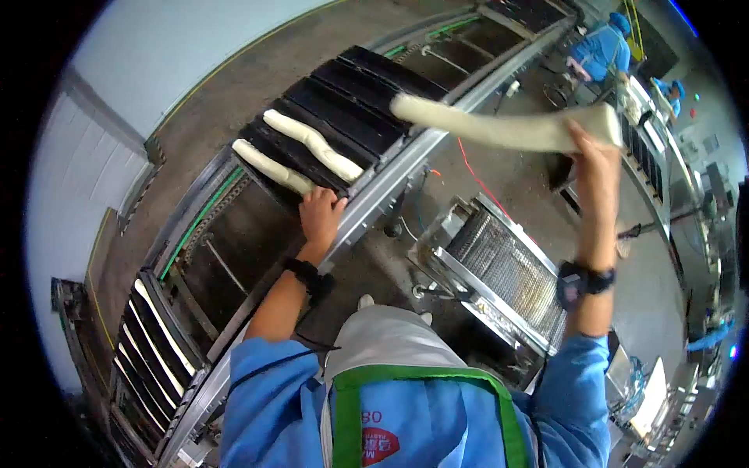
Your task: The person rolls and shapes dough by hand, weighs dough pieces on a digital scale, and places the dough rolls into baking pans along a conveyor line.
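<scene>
My right hand [597, 168] is raised to the right, its fingers closed around one end of a long pale dough strip [499, 129]. The strip stretches leftward through the air, slightly blurred, above the conveyor's near rail. My left hand [320, 214] is at the conveyor, fingers curled over the near end of another dough strip [273, 166]. That strip lies in a black tray [289, 148]. Beside it, a second dough strip [312, 144] rests lengthwise, bent slightly in the middle.
Black trays [351, 109] continue up the metal-railed conveyor [390, 168]. Lower left, several trays hold thin dough strips [164, 327]. A wire-mesh belt machine [507, 269] stands at my right. Co-workers in blue [605, 51] are at the far right, and a red cord [476, 179] hangs near the mesh.
</scene>
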`<state>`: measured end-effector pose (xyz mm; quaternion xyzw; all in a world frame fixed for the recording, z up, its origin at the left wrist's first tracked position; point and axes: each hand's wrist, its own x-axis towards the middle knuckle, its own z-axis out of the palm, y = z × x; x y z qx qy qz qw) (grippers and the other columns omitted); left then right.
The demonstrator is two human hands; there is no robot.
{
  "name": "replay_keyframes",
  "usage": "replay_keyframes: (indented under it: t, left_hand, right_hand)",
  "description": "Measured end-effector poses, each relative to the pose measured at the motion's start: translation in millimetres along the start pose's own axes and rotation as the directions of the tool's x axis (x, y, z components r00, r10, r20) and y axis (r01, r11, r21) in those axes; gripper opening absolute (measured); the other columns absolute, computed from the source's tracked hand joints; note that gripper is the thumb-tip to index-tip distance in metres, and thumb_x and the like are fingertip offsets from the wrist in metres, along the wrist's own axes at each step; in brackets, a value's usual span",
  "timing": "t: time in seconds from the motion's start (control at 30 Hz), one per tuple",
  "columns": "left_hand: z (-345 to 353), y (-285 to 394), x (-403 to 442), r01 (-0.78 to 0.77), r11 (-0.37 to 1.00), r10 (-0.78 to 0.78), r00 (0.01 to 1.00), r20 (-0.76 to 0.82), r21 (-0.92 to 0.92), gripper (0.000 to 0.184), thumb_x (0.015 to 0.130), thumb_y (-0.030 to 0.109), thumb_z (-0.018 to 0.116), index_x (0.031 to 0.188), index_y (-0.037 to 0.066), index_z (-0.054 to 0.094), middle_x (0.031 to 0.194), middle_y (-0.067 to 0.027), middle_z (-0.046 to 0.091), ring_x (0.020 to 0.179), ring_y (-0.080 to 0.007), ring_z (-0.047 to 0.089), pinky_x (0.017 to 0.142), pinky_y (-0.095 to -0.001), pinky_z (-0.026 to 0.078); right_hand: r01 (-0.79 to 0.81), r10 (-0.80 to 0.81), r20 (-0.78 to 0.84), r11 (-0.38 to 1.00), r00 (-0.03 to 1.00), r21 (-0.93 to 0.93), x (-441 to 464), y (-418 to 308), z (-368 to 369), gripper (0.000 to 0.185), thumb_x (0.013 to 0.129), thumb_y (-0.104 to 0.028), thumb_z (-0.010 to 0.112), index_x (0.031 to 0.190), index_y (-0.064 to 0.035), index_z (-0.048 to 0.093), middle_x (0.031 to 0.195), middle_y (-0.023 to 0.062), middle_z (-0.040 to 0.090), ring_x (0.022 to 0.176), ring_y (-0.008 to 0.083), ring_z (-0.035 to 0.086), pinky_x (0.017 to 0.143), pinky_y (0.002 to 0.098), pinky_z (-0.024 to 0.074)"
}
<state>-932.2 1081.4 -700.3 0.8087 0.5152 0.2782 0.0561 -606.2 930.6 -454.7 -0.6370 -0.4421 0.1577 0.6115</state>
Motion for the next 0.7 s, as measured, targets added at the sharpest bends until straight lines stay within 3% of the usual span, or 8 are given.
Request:
replay_keyframes:
  t: [0.1,0.23,0.33,0.43,0.5,0.6,0.63,0.7]
  left_hand:
    - [11,-11,5,0.023,0.999,-0.023,1.0,0.021,-0.036,0.02,0.071,0.027,0.061,0.068,0.01,0.05,0.078,-0.0027,0.048,0.082,-0.0254,0.046,0.069,-0.0394,0.037]
    - [13,-14,7,0.041,0.997,-0.04,0.999,0.016,-0.064,0.022,0.072,0.028,0.059,0.066,0.009,0.051,0.077,-0.0038,0.05,0.08,-0.0259,0.047,0.068,-0.0398,0.037]
    - [17,-25,14,0.052,0.999,-0.053,0.998,-0.026,-0.01,0.025,0.074,0.03,0.056,0.062,0.008,0.051,0.073,-0.006,0.052,0.076,-0.0281,0.047,0.065,-0.0386,0.038]
    - [20,-28,15,0.026,1.0,-0.026,0.998,-0.062,0.005,0.03,0.076,0.029,0.054,0.056,0.006,0.048,0.068,-0.008,0.05,0.072,-0.0295,0.046,0.063,-0.0392,0.038]
    - [10,-17,21,0.169,0.985,-0.172,0.975,0.143,0.032,0.021,0.076,0.025,0.054,0.065,0.007,0.057,0.073,-0.0087,0.056,0.074,-0.0279,0.05,0.063,-0.038,0.039]
    - [42,-51,23,0.16,0.986,-0.15,0.977,0.153,-0.054,0.017,0.077,0.021,0.053,0.078,0.008,0.063,0.079,-0.0109,0.059,0.075,-0.0273,0.053,0.064,-0.0363,0.042]
    - [31,-34,23,-0.066,0.998,0.066,0.998,-0.006,-0.013,0.019,0.078,0.021,0.052,0.077,0.006,0.064,0.074,-0.0115,0.06,0.068,-0.0267,0.054,0.061,-0.0366,0.042]
    - [63,-26,33,-0.119,0.992,0.123,0.986,0.115,-0.043,0.021,0.079,0.023,0.051,0.077,0.005,0.063,0.07,-0.0123,0.06,0.064,-0.0255,0.055,0.06,-0.0358,0.043]
  right_hand:
    - [0.153,-0.154,0.014,0.987,0.988,0.051,34,33,115,0.02,0.071,-0.019,0.062,0.079,-0.0003,0.06,0.071,0.0024,0.058,0.066,0.0103,0.051,0.064,0.0245,0.0407]
    - [0.076,0.054,0.361,0.939,0.931,-0.335,58,203,211,0.086,0.059,-0.031,0.073,0.124,-0.0022,0.024,0.118,0.0253,0.035,0.109,0.0355,0.035,0.092,0.04,0.0304]
    - [-0.093,0.209,0.422,0.956,0.882,-0.279,30,229,159,0.066,0.067,-0.033,0.065,0.12,-0.0067,0.036,0.119,0.0214,0.037,0.11,0.0351,0.036,0.091,0.0411,0.0309]
    - [0.016,0.317,0.47,0.815,0.824,-0.579,-22,262,46,0.055,0.069,-0.03,0.064,0.115,-0.0115,0.042,0.112,0.0186,0.042,0.106,0.0361,0.039,0.089,0.0413,0.0331]
    - [-0.061,0.421,0.358,0.715,0.833,-0.697,-71,288,-38,0.054,0.068,-0.029,0.064,0.114,-0.013,0.043,0.109,0.0181,0.044,0.104,0.0361,0.04,0.088,0.0411,0.0337]
    - [-0.221,0.705,-0.012,0.207,0.709,-0.953,-175,302,-170,0.06,0.062,-0.034,0.068,0.112,-0.0102,0.045,0.109,0.0152,0.045,0.102,0.0313,0.042,0.087,0.0421,0.0339]
    - [-0.342,0.705,-0.157,0.129,0.692,-0.931,-212,303,-205,0.061,0.063,-0.034,0.067,0.113,-0.0105,0.044,0.111,0.0156,0.045,0.104,0.0317,0.041,0.088,0.0426,0.0334]
    - [-0.485,0.702,-0.34,0.009,0.626,-0.874,-271,294,-251,0.062,0.063,-0.034,0.067,0.116,-0.0113,0.042,0.114,0.0159,0.043,0.108,0.0322,0.039,0.09,0.0429,0.0322]
